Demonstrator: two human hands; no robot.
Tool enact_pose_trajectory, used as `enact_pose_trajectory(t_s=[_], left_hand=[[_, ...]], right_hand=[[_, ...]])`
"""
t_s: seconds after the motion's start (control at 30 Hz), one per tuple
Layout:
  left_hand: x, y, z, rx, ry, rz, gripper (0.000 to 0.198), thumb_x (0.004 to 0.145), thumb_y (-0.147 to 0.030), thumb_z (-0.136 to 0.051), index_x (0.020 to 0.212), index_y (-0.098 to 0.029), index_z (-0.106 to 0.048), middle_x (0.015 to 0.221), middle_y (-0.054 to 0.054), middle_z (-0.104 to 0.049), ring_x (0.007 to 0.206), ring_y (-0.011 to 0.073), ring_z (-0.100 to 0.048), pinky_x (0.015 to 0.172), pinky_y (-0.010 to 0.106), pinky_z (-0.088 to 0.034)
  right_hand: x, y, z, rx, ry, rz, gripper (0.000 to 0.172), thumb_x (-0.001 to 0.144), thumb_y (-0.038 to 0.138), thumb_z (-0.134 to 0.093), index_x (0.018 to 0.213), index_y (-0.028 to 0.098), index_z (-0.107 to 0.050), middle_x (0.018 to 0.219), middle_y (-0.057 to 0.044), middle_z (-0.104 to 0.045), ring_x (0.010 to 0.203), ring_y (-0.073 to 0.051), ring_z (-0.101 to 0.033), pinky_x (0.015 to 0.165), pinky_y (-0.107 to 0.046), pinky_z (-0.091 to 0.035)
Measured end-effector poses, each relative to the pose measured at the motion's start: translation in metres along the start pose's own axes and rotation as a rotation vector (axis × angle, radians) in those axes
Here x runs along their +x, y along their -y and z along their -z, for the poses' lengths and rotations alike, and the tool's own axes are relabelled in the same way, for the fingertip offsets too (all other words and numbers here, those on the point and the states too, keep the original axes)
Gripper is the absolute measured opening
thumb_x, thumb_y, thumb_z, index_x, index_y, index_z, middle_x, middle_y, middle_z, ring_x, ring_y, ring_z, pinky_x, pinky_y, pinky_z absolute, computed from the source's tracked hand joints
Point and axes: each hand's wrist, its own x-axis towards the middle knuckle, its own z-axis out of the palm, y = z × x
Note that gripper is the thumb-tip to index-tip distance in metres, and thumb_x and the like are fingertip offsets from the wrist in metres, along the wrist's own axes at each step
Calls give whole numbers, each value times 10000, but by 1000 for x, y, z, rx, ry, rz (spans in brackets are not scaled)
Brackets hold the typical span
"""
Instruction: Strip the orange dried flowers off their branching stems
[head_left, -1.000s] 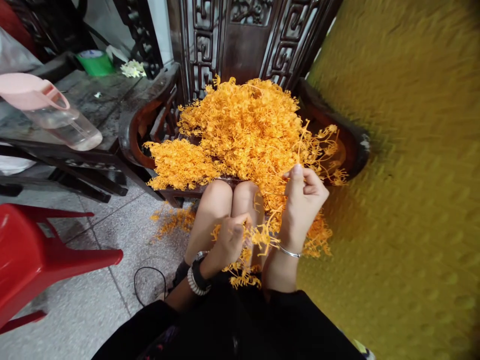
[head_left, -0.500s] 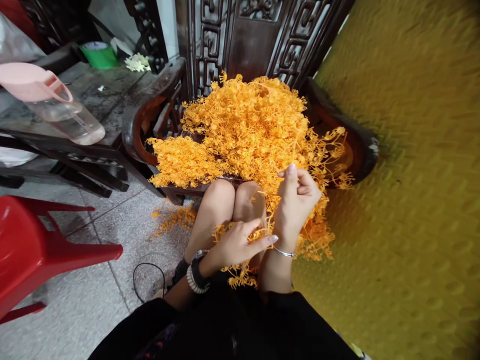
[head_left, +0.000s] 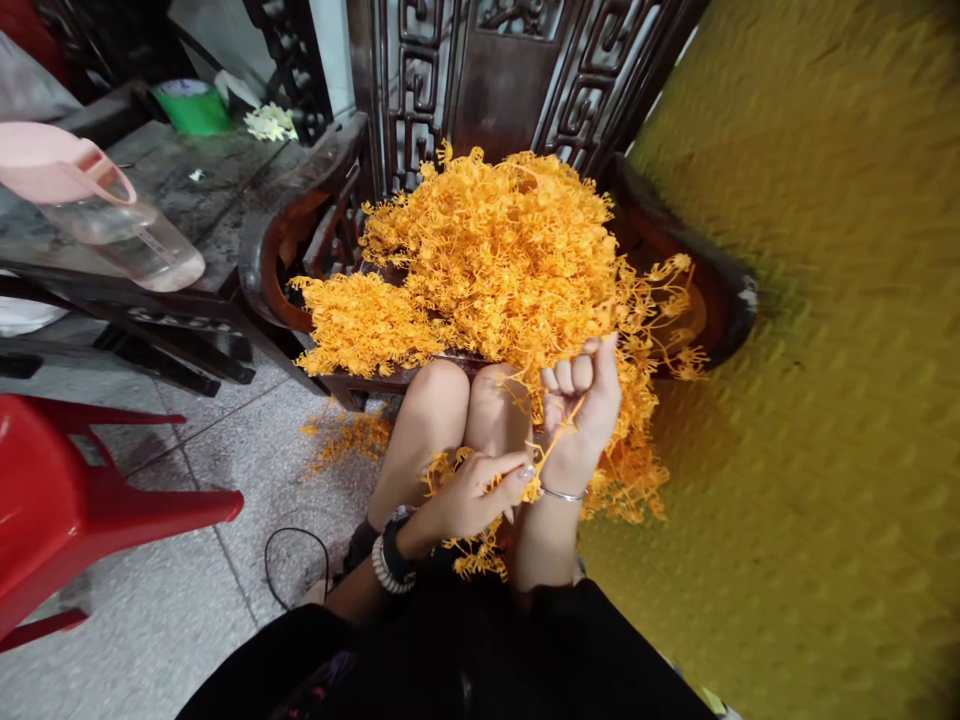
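A large heap of orange artificial flower sprigs (head_left: pixel 495 250) covers the seat of a dark carved wooden chair in front of my knees. My left hand (head_left: pixel 484 490) is closed, its thumb and fingers pinching the lower part of a single thin orange sprig (head_left: pixel 559 435). From there the stem slants up across the palm of my right hand (head_left: pixel 583 395). My right hand's fingers are curled in, thumb against forefinger, at the heap's front edge; the stem's upper end is partly hidden there. More orange sprigs (head_left: pixel 480 550) lie on my lap below my left hand.
A dark side table (head_left: pixel 217 215) at left carries a pink-lidded clear bottle (head_left: pixel 150 240), a green tape roll (head_left: pixel 193 108) and pale flowers (head_left: pixel 271 123). A red plastic stool (head_left: pixel 67 500) stands on the floor. Loose orange sprigs (head_left: pixel 349 440) lie beside my legs. A yellowish textured surface (head_left: pixel 810 400) fills the right.
My right hand has turned palm toward me with its fingers curled. My left hand has closed from loosely spread fingers to a pinch on the sprig, which now spans between both hands.
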Motion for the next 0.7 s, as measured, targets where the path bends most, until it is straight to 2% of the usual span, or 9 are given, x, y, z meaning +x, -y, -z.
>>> enact_pose_trajectory(t_s=[0.1, 0.17, 0.23, 0.33, 0.47, 0.53, 0.6, 0.7], left_hand=[[-2, 12, -12, -278, -61, 55, 404, 908, -493, -365, 667, -173, -419, 555, -34, -420, 456, 74, -452, 456, 212, -420], [-2, 18, -20, -399, -62, 60, 397, 897, -507, -388, 689, -171, -424, 562, -43, -400, 422, 62, -444, 420, 203, -403], [-2, 19, -26, -451, -67, 50, 380, 894, -502, -404, 704, -174, -426, 564, -49, -394, 410, 59, -451, 404, 196, -385], [-4, 15, -29, -397, -110, 24, 380, 902, -474, -407, 676, -172, -443, 536, -34, -439, 437, 67, -460, 427, 197, -391], [-22, 11, -19, -271, -130, -8, 407, 911, -449, -406, 626, -165, -469, 500, -8, -506, 445, 81, -486, 457, 207, -412], [-36, 13, -10, -242, -157, 17, 432, 915, -455, -390, 608, -161, -465, 483, -2, -510, 431, 83, -494, 436, 203, -390], [-49, 16, -1, -261, -263, 82, 442, 913, -481, -376, 614, -164, -448, 458, -19, -480, 394, 75, -459, 405, 197, -358], [-56, 24, 14, -314, -431, 177, 428, 870, -536, -434, 643, -173, -423, 471, -59, -419, 349, 48, -365, 361, 183, -304]], right_hand=[[2, 10, 3, 25, -65, 101, 303, 808, 436, -601, 711, 209, -426, 438, 128, -103, 408, -77, -22, 382, -242, -112], [1, 14, 5, -19, -109, 154, 314, 829, 468, -560, 714, 219, -407, 439, 124, -82, 405, -84, -19, 385, -250, -124], [-2, 16, 5, -74, -159, 226, 315, 849, 497, -510, 729, 228, -398, 445, 118, -78, 402, -89, -20, 389, -259, -133], [-6, 14, 6, -88, -204, 300, 317, 853, 510, -488, 737, 236, -380, 440, 118, -73, 400, -92, -16, 395, -266, -135], [4, 18, 16, -91, -192, 339, 327, 847, 502, -494, 708, 242, -353, 415, 125, -73, 397, -95, -14, 394, -274, -127], [15, 27, 24, -112, -214, 409, 320, 860, 485, -468, 684, 247, -346, 402, 124, -78, 392, -94, -8, 393, -280, -113], [23, 36, 27, -118, -246, 482, 284, 888, 433, -420, 676, 249, -374, 389, 122, -88, 383, -94, 0, 390, -289, -102], [21, 39, 20, -135, -206, 494, 263, 884, 406, -432, 679, 240, -434, 394, 120, -110, 366, -81, -2, 380, -291, -80]])
